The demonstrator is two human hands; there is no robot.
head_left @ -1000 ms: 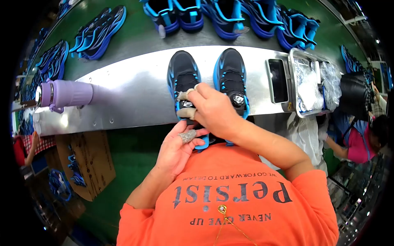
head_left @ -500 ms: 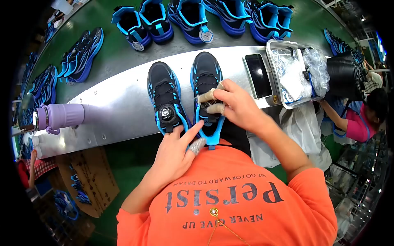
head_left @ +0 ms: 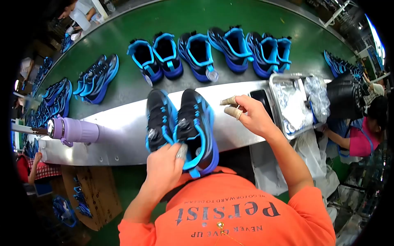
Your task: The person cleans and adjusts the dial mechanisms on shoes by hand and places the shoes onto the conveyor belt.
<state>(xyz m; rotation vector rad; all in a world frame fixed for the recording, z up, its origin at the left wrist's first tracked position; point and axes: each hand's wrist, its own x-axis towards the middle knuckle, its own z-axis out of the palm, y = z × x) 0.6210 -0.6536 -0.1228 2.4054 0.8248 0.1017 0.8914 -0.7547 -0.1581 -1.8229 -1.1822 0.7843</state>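
A pair of black and blue sneakers, the left sneaker (head_left: 158, 119) and the right sneaker (head_left: 196, 127), stands side by side at the front edge of the metal ledge, slightly blurred. Each has a round dial on its tongue. My left hand (head_left: 165, 164) grips both at their inner collars; some fingertips are hidden inside. A grey wrap covers one of its fingers. My right hand (head_left: 250, 112) is off the shoes, over the ledge to their right, with taped fingers stretched out and nothing between them. Beyond it lies a phone (head_left: 259, 97), partly covered by that hand.
A metal tray (head_left: 283, 132) with plastic packets stands right of the phone. Several sneakers (head_left: 197, 57) line the green belt (head_left: 180, 20) behind. A purple bottle (head_left: 78, 130) lies at the ledge's left. Co-workers sit at both sides.
My right hand has left the right sneaker's dial and moved right. My left hand has closed on both sneakers, which now stand closer together and nearer my body. The view has tilted up.
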